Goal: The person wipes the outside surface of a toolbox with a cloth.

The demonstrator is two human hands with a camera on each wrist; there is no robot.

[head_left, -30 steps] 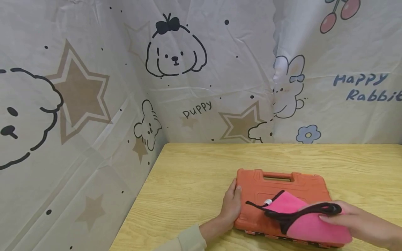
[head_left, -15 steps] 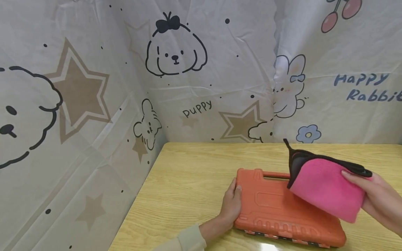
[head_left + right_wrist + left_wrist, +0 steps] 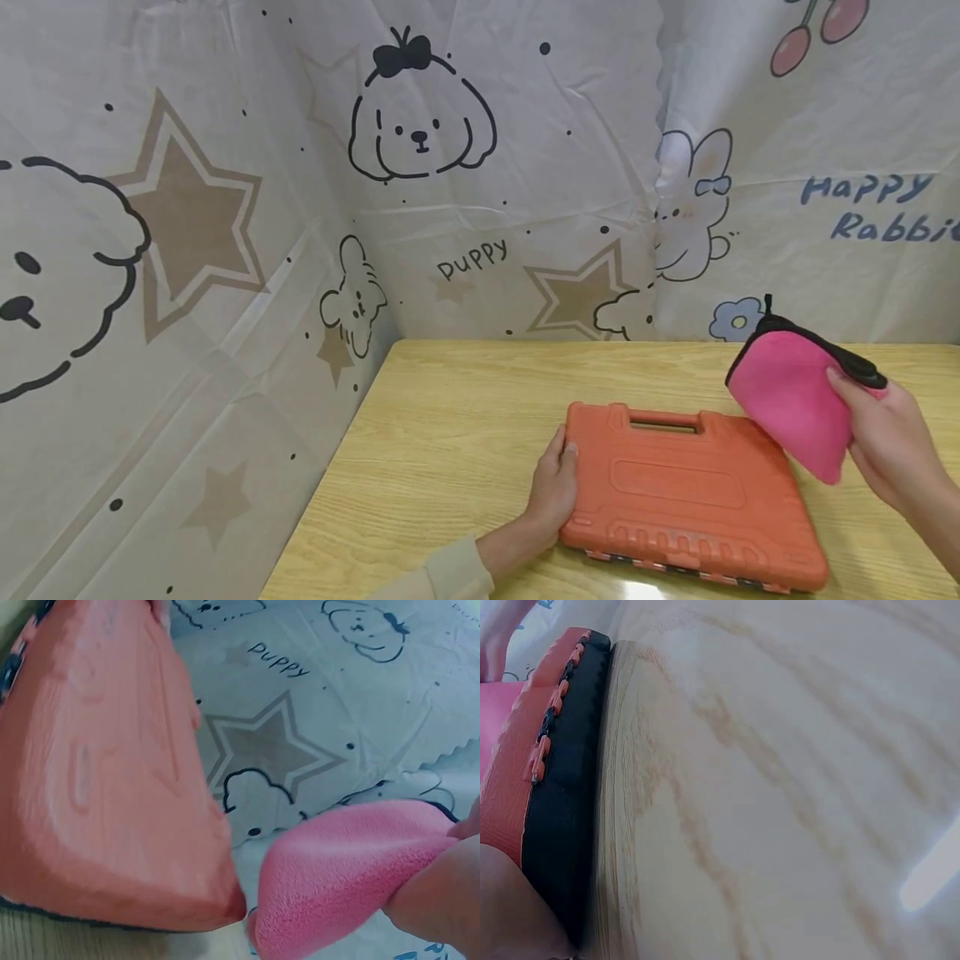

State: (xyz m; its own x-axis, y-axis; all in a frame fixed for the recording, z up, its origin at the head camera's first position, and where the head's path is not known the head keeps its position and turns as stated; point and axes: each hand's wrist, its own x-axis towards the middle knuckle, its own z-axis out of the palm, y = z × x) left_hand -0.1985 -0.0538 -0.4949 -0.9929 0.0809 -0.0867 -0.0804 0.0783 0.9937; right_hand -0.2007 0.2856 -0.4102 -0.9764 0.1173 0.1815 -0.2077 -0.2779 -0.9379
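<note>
looks mid-wipe: left hand [image 3: 553, 492] grips orange case [image 3: 675, 483] by its left side, toward near edge of surface [image 3: 450, 417], right hand [image 3: 888, 425] pinches pink cloth [image 3: 791, 387] by case's far right corner; next pass likely needs case steady, cloth flat.

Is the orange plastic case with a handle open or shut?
Shut. The orange plastic case shows its lid meeting the black base with no visible gap.

Evenly lit in the head view; glaring white on the desk [image 3: 435, 425] near the case [image 3: 678, 483]; hazy, bluish, soft in both wrist views.
</note>
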